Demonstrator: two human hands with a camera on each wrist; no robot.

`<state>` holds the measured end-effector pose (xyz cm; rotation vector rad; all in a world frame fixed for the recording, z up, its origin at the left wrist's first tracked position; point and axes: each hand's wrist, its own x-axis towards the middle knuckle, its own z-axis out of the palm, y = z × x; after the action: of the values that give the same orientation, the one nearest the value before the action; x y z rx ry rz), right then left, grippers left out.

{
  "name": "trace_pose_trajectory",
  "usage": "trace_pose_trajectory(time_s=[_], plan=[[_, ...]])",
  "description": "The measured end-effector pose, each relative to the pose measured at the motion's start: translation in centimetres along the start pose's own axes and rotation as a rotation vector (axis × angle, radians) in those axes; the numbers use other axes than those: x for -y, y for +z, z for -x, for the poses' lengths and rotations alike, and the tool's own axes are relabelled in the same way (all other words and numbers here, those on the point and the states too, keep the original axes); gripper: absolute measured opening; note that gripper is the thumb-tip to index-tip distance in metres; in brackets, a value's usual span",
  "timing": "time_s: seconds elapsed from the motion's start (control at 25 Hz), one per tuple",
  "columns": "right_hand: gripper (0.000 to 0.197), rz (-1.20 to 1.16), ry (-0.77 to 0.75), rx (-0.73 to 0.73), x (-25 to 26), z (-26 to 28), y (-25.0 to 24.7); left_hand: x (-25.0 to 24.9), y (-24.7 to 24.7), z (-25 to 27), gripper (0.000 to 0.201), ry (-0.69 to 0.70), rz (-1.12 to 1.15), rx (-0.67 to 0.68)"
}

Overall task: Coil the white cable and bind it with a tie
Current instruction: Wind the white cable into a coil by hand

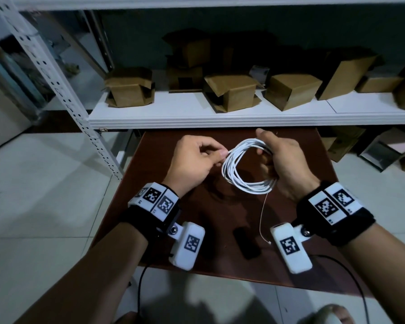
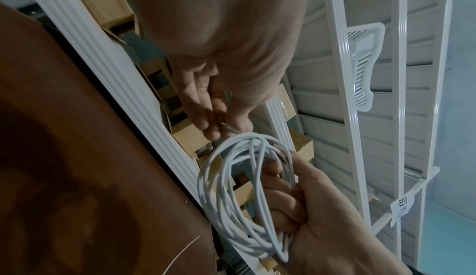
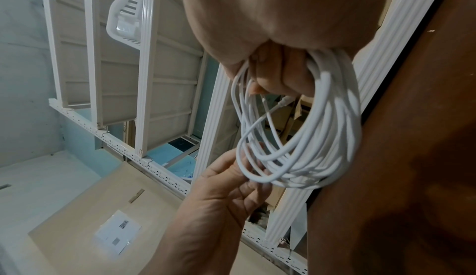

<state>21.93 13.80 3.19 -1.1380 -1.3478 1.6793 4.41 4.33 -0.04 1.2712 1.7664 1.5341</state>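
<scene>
The white cable (image 1: 248, 187) is wound into a loose coil of several loops and held above the brown table (image 1: 154, 183). My right hand (image 1: 267, 155) grips the coil's right side, with its fingers curled through the loops (image 3: 332, 137). My left hand (image 1: 220, 156) pinches the coil's upper left edge between thumb and fingertips (image 3: 242, 177). In the left wrist view the coil (image 2: 247, 236) hangs from the right hand (image 2: 296, 204). A thin white strand (image 1: 263, 218) dangles from the coil's lower edge toward the table. I cannot tell whether it is the tie.
A small dark object (image 1: 246, 244) lies on the table near its front edge. Just behind the table, a white shelf (image 1: 220, 120) carries several cardboard boxes (image 1: 232, 92). A perforated metal upright (image 1: 63, 94) stands to the left. More boxes sit on the tiled floor at right.
</scene>
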Motion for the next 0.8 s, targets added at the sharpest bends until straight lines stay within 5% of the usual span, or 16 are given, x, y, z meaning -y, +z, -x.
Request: trace_pose_trajectory(time_s=[0.2, 0.36, 0.48, 0.6, 0.72, 0.8], plan=[[0.036, 0.083, -0.111, -0.115, 0.1, -0.5, -0.4, -0.5, -0.5, -0.3, 0.021, 0.057, -0.127, -0.027], [0.023, 0.075, -0.166, -0.152, -0.2, -0.5, -0.2, -0.1, -0.3, -0.1, 0.008, 0.006, -0.320, 0.150], [0.039, 0.073, -0.170, -0.084, -0.8, 0.2, 0.4, -0.4, 0.1, 0.3, 0.019, -0.043, -0.372, 0.308], [0.047, 0.079, -0.186, -0.021, -0.8, 0.5, 0.7, -0.1, 0.5, 0.8, 0.030, 0.049, -0.515, 0.297], [0.039, 0.085, -0.215, 0.020, -0.8, 0.7, 1.0, 0.0, 1.0, 0.8, 0.064, -0.076, -0.042, 0.343], [0.036, 0.083, -0.248, 0.055, -0.7, 0.9, 1.3, 0.2, 2.0, 1.0, 0.057, -0.084, 0.092, 0.316]])
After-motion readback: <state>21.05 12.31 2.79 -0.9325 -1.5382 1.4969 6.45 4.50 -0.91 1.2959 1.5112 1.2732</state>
